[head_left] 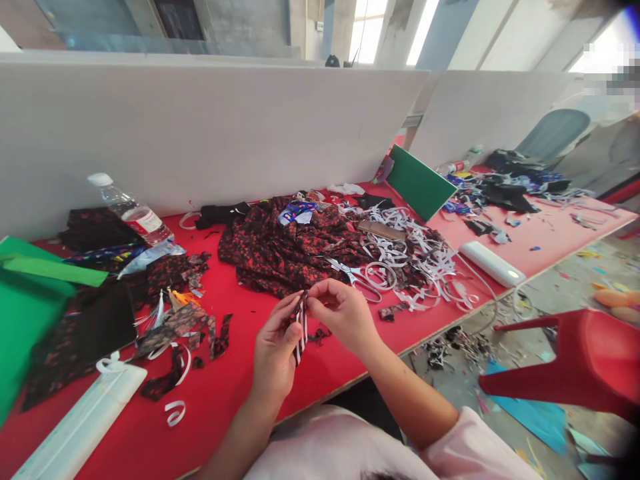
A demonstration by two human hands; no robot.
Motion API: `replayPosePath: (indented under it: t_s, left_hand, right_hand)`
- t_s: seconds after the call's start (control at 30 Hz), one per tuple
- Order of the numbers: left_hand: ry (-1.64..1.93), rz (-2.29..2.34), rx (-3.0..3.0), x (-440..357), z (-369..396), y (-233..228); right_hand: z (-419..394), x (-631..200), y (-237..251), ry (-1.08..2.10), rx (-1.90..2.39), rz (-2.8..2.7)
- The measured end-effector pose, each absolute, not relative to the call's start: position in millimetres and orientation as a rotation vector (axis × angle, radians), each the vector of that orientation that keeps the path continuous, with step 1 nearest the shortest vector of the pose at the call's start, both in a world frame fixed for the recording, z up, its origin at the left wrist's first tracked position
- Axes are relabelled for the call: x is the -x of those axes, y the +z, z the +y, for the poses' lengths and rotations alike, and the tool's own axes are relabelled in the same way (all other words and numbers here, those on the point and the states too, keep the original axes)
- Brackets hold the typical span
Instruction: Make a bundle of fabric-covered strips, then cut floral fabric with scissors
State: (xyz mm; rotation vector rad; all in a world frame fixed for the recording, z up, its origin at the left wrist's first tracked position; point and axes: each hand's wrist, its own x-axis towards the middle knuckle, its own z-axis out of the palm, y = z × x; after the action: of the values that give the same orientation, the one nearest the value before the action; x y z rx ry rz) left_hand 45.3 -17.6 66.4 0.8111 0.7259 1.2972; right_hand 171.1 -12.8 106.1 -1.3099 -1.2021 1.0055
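Observation:
In front of my body I hold a small folded strip of dark fabric with white stripes [301, 341], its lower end hanging down. My left hand [276, 343] is closed on it, the thumb pressing from the front. My right hand [343, 310] pinches the strip's top end between thumb and fingertips. Just beyond my hands lies a heap of black-and-red floral fabric [273, 250]. White-handled scissors [354, 273] rest at its near edge, next to a tangle of white ribbon strips [400, 243].
On the red table [220, 400] at left are a water bottle [143, 217], fabric scraps [173, 327], a green board [30, 313] and a long white box [90, 420]. A white power bank [493, 263] lies at right. A red stool [580, 360] stands beside the table.

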Motion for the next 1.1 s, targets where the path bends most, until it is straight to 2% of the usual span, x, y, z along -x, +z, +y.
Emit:
replayPosePath:
  t_s: [0.3,0.57,1.1]
  left_hand:
    - [1.350,0.788,-1.148,-41.4,-18.8,58.2]
    - [1.301,0.799,-1.435,-36.2,-19.5,69.3]
    - [1.255,0.710,-0.982,-42.6,-19.2,64.0]
  right_hand:
    - [-12.1,-177.0,108.9,0.960,1.374,-1.274]
    - [-12.7,-187.5,110.3,1.082,1.306,-1.325]
    - [-13.6,-182.4,103.8,1.068,1.240,-1.207]
